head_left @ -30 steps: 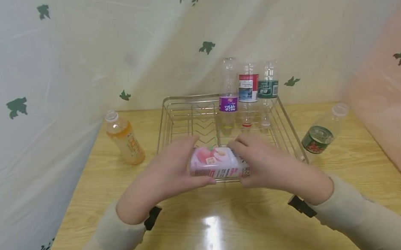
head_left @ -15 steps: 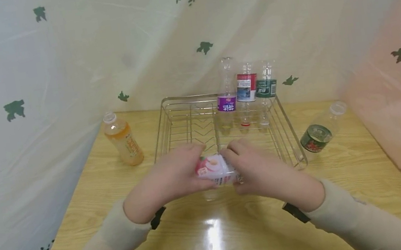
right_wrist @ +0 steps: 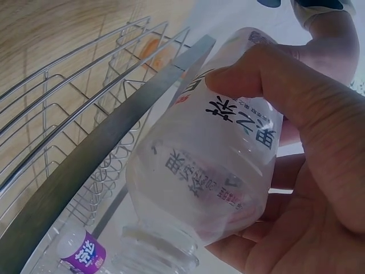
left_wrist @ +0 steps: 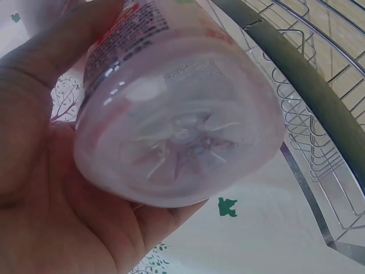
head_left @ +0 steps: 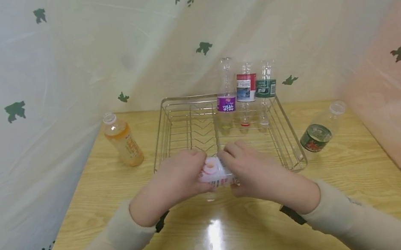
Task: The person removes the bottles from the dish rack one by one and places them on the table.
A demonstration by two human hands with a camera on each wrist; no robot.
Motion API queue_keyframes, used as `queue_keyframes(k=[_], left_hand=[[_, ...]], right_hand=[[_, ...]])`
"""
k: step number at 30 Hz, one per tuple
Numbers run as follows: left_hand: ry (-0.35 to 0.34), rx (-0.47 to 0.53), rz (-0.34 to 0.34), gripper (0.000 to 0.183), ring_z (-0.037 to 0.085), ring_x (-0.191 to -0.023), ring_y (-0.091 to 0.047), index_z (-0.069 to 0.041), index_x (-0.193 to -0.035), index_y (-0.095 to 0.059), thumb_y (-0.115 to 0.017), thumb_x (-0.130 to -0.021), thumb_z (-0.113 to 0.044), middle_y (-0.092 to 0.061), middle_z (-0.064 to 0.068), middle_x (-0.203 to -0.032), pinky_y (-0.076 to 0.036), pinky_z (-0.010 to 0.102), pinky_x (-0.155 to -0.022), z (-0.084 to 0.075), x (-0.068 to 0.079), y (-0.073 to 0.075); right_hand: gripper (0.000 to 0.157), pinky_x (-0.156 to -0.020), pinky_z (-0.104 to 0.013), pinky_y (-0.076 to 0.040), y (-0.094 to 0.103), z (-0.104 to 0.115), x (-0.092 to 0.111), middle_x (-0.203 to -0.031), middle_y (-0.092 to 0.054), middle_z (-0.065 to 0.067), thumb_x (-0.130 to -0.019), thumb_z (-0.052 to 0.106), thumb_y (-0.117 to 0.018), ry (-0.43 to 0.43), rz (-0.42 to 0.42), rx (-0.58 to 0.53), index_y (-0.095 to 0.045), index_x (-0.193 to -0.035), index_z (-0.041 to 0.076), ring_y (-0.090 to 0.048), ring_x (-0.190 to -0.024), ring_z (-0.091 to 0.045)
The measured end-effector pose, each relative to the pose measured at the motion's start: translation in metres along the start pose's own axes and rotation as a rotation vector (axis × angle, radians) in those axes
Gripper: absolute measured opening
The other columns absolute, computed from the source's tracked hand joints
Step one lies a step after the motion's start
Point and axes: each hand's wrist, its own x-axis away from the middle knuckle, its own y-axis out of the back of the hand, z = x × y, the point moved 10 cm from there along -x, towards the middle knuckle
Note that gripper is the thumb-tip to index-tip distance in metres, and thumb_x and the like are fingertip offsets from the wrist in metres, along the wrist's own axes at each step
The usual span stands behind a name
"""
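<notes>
A clear plastic bottle with a pink peach label [head_left: 216,174] lies sideways between my hands, at the near rim of a wire dish rack [head_left: 161,137]. My left hand [head_left: 177,176] grips its base end, thumb on one side and fingers on the other. The shoulder end is held by my right hand [head_left: 260,172], whose thumb presses the label in the right wrist view. The bottle's ridged base [left_wrist: 188,131] faces the left wrist camera. Its bare threaded neck [right_wrist: 159,251] shows in the right wrist view. In the head view my hands hide both ends.
Inside the rack's back right stand bottles with a purple label [head_left: 226,104], a red and blue label [head_left: 247,88] and a green label [head_left: 266,88]. An orange-tinted bottle [head_left: 124,140] stands left of the rack; a green-labelled bottle [head_left: 320,131] is at its right, all on the wooden table [head_left: 119,206].
Both hands have drawn a little nearer the person with the peach bottle and come closer together, so less of its label shows in the head view. The other bottles stay put.
</notes>
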Motion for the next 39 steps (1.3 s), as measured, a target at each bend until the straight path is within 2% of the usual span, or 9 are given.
queue_keyframes(k=[10, 16, 20, 24, 33, 39], left_hand=[[-0.055, -0.017, -0.056, 0.051, 0.014, -0.074, -0.054, -0.008, -0.103, -0.064, -0.091, -0.075, -0.04, -0.06, -0.002, -0.087, -0.05, 0.028, -0.061, -0.004, 0.004, 0.003], [-0.06, 0.017, -0.1, 0.052, 0.014, -0.074, -0.055, -0.006, -0.105, -0.064, -0.092, -0.075, -0.038, -0.06, -0.001, -0.088, -0.05, 0.029, -0.06, -0.001, 0.01, 0.006], [-0.043, 0.028, -0.12, 0.051, 0.013, -0.073, -0.054, -0.007, -0.104, -0.063, -0.091, -0.075, -0.039, -0.059, -0.003, -0.086, -0.05, 0.028, -0.059, 0.003, 0.014, 0.009], [-0.008, 0.033, -0.12, 0.052, 0.012, -0.074, -0.053, -0.008, -0.106, -0.064, -0.091, -0.075, -0.039, -0.059, -0.005, -0.087, -0.049, 0.027, -0.059, 0.008, 0.017, 0.01], [0.061, 0.12, -0.132, 0.053, 0.013, -0.078, -0.056, -0.008, -0.109, -0.064, -0.093, -0.074, -0.036, -0.062, -0.004, -0.092, -0.051, 0.03, -0.063, 0.019, 0.025, 0.011], [0.111, 0.149, -0.148, 0.053, 0.014, -0.075, -0.054, -0.008, -0.111, -0.063, -0.091, -0.076, -0.035, -0.059, -0.004, -0.089, -0.049, 0.029, -0.059, 0.029, 0.03, 0.014]], right_hand=[[0.071, -0.084, -0.03, -0.054, -0.001, 0.003, 0.0, -0.111, -0.057, -0.007, -0.063, 0.02, -0.091, 0.009, -0.002, 0.028, -0.059, -0.125, 0.001, -0.053, -0.1, -0.022], [0.087, -0.093, -0.035, -0.054, -0.002, -0.001, 0.003, -0.133, -0.055, -0.013, -0.07, 0.025, -0.092, 0.011, 0.01, -0.085, -0.051, -0.143, -0.001, -0.053, -0.116, -0.026], [0.098, -0.102, -0.04, -0.05, 0.002, -0.007, 0.007, -0.145, -0.048, -0.017, -0.073, 0.031, -0.092, 0.0, -0.005, -0.173, -0.042, -0.151, 0.0, -0.051, -0.124, -0.028], [0.103, -0.106, -0.044, -0.047, 0.011, -0.016, 0.011, -0.147, -0.046, -0.017, -0.074, 0.035, -0.091, -0.022, -0.043, -0.234, -0.036, -0.155, 0.001, -0.05, -0.128, -0.03], [0.113, -0.11, -0.055, -0.038, 0.02, -0.035, 0.025, -0.159, -0.035, -0.017, -0.076, 0.049, -0.088, -0.084, -0.079, -0.302, -0.024, -0.162, 0.01, -0.037, -0.142, -0.035], [0.121, -0.114, -0.057, -0.031, 0.021, -0.054, 0.035, -0.164, -0.027, -0.013, -0.074, 0.061, -0.085, -0.172, -0.094, -0.349, -0.017, -0.164, 0.016, -0.028, -0.147, -0.033]])
